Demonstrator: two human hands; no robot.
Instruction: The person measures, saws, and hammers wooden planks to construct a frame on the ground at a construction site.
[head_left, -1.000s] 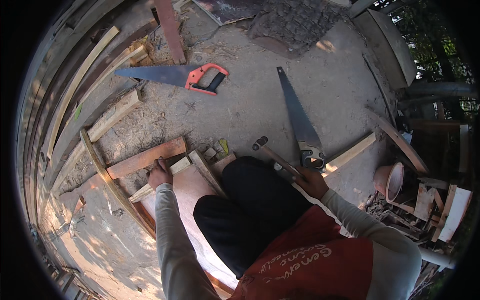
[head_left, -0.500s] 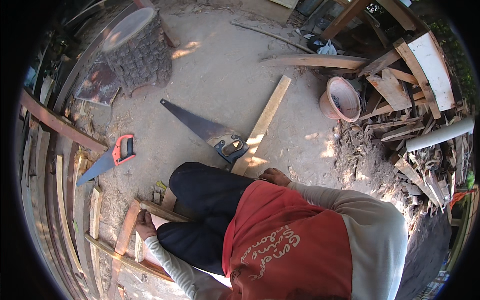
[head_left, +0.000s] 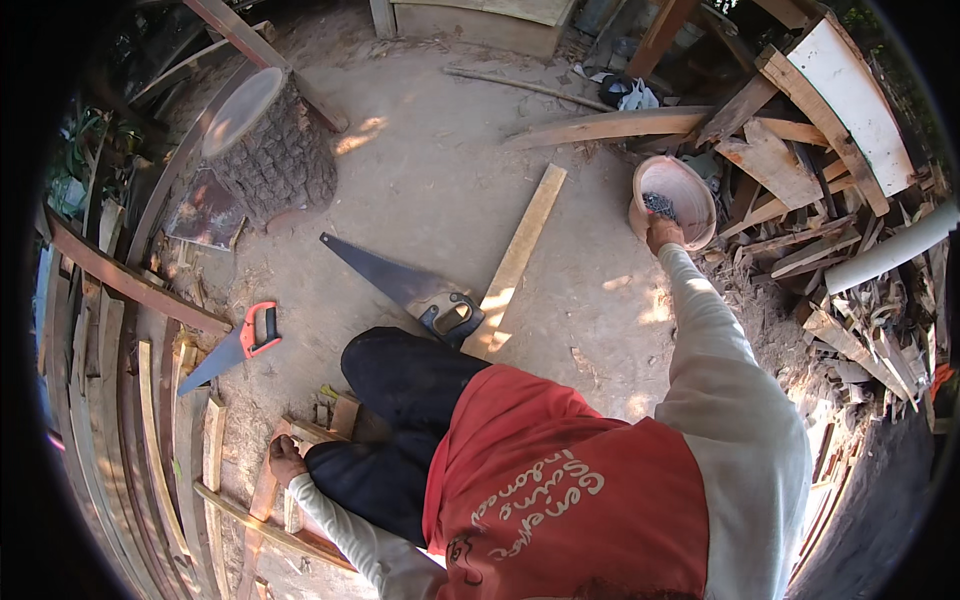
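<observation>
My right arm stretches out to a pale pink bucket [head_left: 703,190] at the right. My right hand [head_left: 664,233] is closed on its near rim, with the fingers partly hidden. Inside the bucket lies a small heap of grey metal pieces [head_left: 659,205] that look like nails. Low at the left, my left hand [head_left: 287,461] is curled beside my knee, against the joined wooden pieces [head_left: 265,492]. What its fingers hold, if anything, is too small to make out. A handsaw with a dark handle [head_left: 400,282] lies before my knees, its handle against a wooden plank [head_left: 524,246].
Another handsaw with a red and black handle [head_left: 240,345] lies at the left by several long boards [head_left: 155,450]. A tree stump [head_left: 270,150] stands at the far left. Scrap wood [head_left: 790,200] and a white pipe [head_left: 890,248] are heaped at the right.
My right hand has moved from the ground beside my knee out to the bucket, which now tips slightly toward me. The left hand stays by the joined wood.
</observation>
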